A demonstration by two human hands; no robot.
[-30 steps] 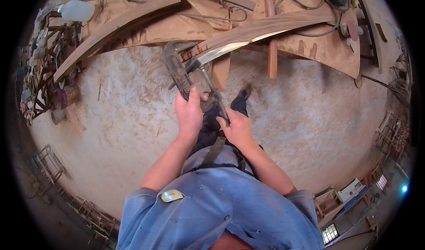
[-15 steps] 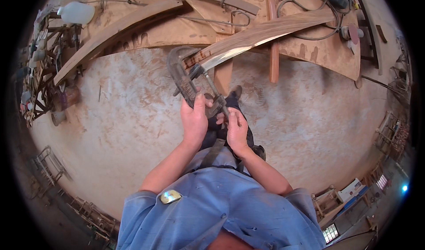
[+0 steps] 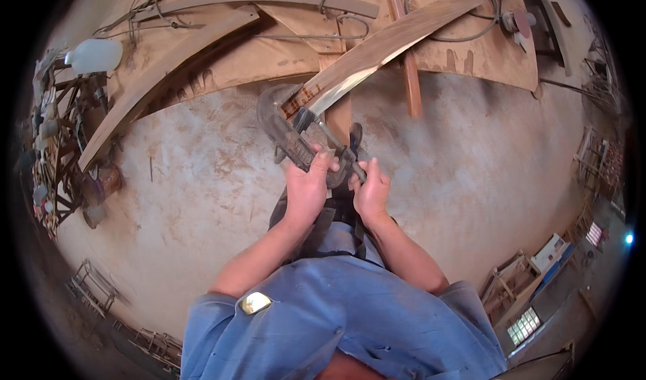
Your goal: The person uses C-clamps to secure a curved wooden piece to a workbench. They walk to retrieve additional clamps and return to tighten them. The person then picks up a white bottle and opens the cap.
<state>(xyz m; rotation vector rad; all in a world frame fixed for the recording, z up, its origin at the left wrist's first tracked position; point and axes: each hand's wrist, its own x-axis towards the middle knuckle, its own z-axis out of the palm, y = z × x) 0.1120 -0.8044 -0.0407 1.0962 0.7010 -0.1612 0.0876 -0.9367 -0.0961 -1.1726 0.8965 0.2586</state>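
One dark metal C-clamp, and its frame reached around the near end of the long wooden board! Left hand, just below that end: fingers wrapped around the frame, thumb pressed along it. Right hand, farther below the board: fingers pinched on the handle of the clamp's screw. And a shift in the last half second: the board's clamped end had swung a little toward the person, clamp and hands along with it, so the two seemed to be moving as one. The clamp's long axis ran slantwise across the board's line, mouth toward the board, screw handle aimed back at the person, slightly rightward. Beneath the board, a hammer lay crosswise on the workbench. Left of the board, a curved wooden beam; farther left, a whitish plastic jug!
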